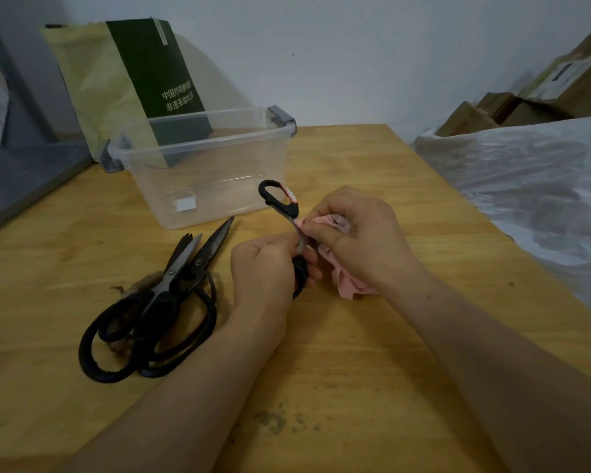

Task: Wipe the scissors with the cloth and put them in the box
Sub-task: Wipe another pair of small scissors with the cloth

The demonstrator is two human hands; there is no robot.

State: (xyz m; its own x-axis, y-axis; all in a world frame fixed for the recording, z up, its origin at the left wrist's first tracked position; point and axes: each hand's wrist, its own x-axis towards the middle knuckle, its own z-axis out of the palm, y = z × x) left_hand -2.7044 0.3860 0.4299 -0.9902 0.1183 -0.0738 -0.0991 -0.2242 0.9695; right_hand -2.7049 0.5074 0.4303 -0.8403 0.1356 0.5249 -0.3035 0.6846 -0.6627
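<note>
My left hand (pixel 265 268) grips the lower black handle of a pair of opened scissors (pixel 280 198), whose other handle loop sticks up toward the box. My right hand (pixel 352 238) pinches a pink cloth (pixel 347 283) around the metal blade of those scissors. The clear plastic box (pixel 198 148) with grey clips stands just behind, and nothing shows inside it. Two more black-handled scissors (pixel 157 298) lie stacked on the wooden table (pixel 372 353) to the left of my left hand.
A green and yellow paper bag (pixel 133 76) leans on the wall behind the box. A grey shelf (pixel 21 175) borders the left side. Crumpled white plastic sheeting (pixel 533 186) and cardboard boxes (pixel 512 107) lie off the right edge.
</note>
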